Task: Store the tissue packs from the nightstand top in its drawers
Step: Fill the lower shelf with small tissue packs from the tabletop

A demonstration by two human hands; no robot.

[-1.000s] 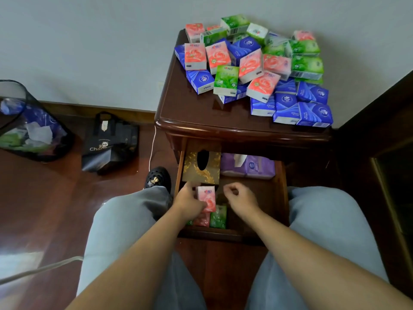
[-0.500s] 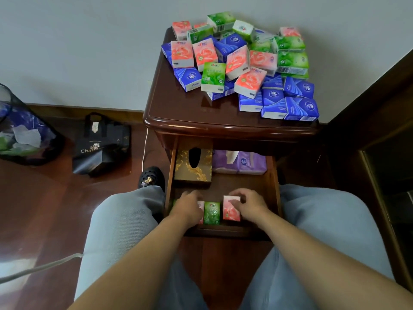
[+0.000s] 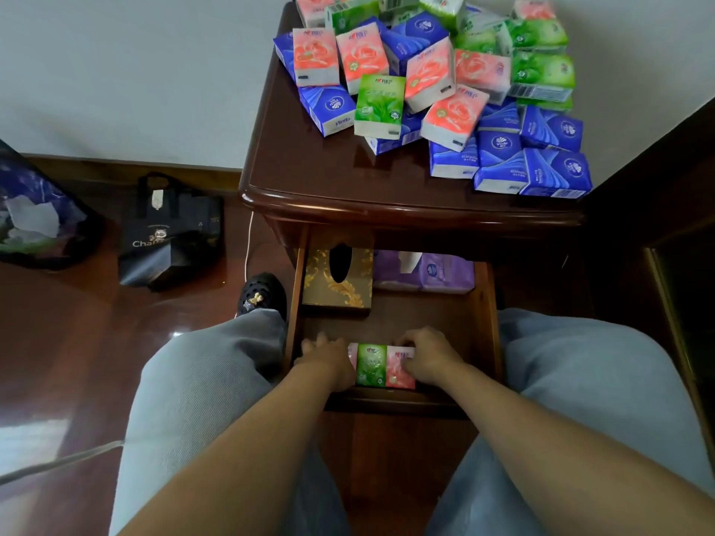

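Starting at the far left of the open drawer [image 3: 479, 326], a dark bin [image 3: 35, 222] lined with a plastic bag stands on the wooden floor, and nearer the drawer a black tote bag [image 3: 170, 234] slumps against the skirting, with a black shoe [image 3: 262, 294] just beside the drawer's left wall. Inside the drawer, at its front left, the left hand [image 3: 329, 359] lies with fingers curled down over a pack that it mostly hides; only a pink sliver shows, so how firmly it grips cannot be told. Touching that sliver on its right stands a green tissue pack [image 3: 371, 365], and pressed against that a pink tissue pack [image 3: 398, 369]. The right hand [image 3: 429, 357] rests on the pink pack's right edge, fingers bent over its top and side, holding it in the row. At the drawer's back left sits a gold patterned tissue box [image 3: 336, 280], with a purple soft tissue pack [image 3: 433, 272] to its right. Above the drawer, the nightstand top [image 3: 329, 172] carries a heap of pink, green and blue tissue packs [image 3: 437, 83] crowded toward its back and right.
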